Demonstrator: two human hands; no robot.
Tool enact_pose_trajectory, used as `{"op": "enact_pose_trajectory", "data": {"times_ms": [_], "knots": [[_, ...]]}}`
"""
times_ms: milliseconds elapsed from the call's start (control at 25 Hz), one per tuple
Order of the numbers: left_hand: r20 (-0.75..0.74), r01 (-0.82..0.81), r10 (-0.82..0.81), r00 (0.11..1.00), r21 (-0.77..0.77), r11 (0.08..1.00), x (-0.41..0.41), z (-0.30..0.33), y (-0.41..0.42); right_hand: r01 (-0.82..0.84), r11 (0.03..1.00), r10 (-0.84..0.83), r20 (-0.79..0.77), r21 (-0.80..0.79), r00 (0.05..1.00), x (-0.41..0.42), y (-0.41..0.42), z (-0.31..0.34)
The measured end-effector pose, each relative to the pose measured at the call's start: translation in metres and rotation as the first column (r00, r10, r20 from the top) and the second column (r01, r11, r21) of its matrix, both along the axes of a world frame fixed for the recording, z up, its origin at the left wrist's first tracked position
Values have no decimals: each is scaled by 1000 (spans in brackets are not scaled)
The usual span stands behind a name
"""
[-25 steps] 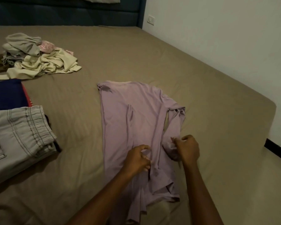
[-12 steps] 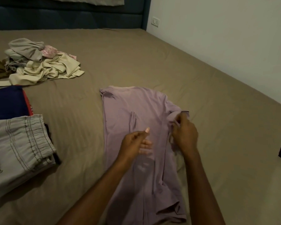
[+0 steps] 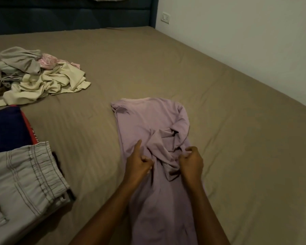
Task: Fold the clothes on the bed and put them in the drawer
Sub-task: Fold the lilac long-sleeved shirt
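Observation:
A lilac long-sleeved top lies lengthwise on the tan bed, its sleeves bunched across the middle. My left hand sits on the top's left part, fingers curled into the fabric and thumb sticking up. My right hand grips the bunched sleeve fabric at the top's right edge. A loose heap of unfolded clothes, cream, grey and pink, lies at the far left. No drawer is in view.
Folded grey shorts lie at the near left, over a dark garment. Behind them sits a folded navy item with a red edge. A white wall runs along the bed's right side; a dark headboard stands at the back.
The right sleeve has been pulled inward and now lies bunched across the top's middle. Both hands have come back toward me and closed on the fabric.

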State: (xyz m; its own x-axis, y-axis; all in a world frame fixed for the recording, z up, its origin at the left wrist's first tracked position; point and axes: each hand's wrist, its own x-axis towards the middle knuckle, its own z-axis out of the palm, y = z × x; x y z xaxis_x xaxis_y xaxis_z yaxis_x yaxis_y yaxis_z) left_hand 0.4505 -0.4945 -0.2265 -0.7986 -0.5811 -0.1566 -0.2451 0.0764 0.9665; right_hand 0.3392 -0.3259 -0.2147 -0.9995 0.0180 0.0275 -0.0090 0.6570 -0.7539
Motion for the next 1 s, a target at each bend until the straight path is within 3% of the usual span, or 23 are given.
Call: {"op": "enact_pose_trajectory", "data": {"times_ms": [40, 120, 200, 240, 280, 320, 360, 400, 440, 480, 520, 560, 640, 720, 800, 880, 960, 1000], "knots": [[5, 71, -72, 997, -267, 961, -4, 1, -1, 46, 996, -38, 108, -78, 993, -13, -3, 4], [150, 232, -181, 972, -735, 637, -13, 13, 5, 31, 996, -14, 205, -84, 979, -42, -16, 11], [288, 365, -250, 924, -858, 361, -24, 24, 13, -42, 997, 30, 183, 63, 983, -60, -34, 18], [324, 403, -275, 905, -859, 315, -31, 27, 12, -43, 992, 24, 162, 117, 987, -67, -43, 23], [313, 400, -283, 907, -850, 342, -36, 29, 9, -29, 989, 9, 135, 143, 991, -71, -51, 30], [234, 337, -266, 935, -818, 466, -39, 29, 5, -20, 984, 6, 80, 180, 997, -79, -58, 37], [87, 205, -207, 974, -724, 659, -39, 32, -1, -15, 987, 11, 29, 158, 1000, -85, -65, 47], [-74, 35, -83, 994, -494, 869, -36, 38, -8, -63, 995, 64, -10, 71, 998, -93, -70, 55], [-185, -122, 99, 978, -117, 986, -30, 46, -16, -147, 985, 146, -19, -86, 989, -98, -78, 62], [-206, -210, 278, 938, 298, 931, -22, 55, -24, -230, 936, 239, 1, -267, 971, -102, -89, 68], [-134, -244, 393, 910, 593, 767, -12, 61, -30, -280, 885, 316, 39, -372, 948, -102, -100, 69], [-31, -270, 433, 901, 742, 614, 2, 61, -36, -292, 857, 333, 23, -424, 943, -100, -110, 64], [119, -297, 373, 920, 834, 466, 35, 50, -52, -251, 909, 237, -81, -333, 968, -82, -125, 47], [204, -328, 298, 933, 825, 461, 63, 34, -60, -145, 978, 118, -175, -148, 977, -55, -121, 26], [243, -365, 274, 931, 678, 638, 81, 28, -54, -52, 997, 62, -195, 56, 979, -24, -100, 9], [125, -339, 318, 940, 456, 823, 81, 35, -48, 38, 947, 51, -264, 320, 963, 2, -68, -7], [-101, -268, 269, 958, 25, 963, 64, 38, -59, 120, 843, 67, -324, 524, 944, 21, -36, -16], [-107, -198, 174, 979, -289, 937, 53, 38, -68, 136, 795, 72, -314, 591, 947, 29, -22, -20]]}}
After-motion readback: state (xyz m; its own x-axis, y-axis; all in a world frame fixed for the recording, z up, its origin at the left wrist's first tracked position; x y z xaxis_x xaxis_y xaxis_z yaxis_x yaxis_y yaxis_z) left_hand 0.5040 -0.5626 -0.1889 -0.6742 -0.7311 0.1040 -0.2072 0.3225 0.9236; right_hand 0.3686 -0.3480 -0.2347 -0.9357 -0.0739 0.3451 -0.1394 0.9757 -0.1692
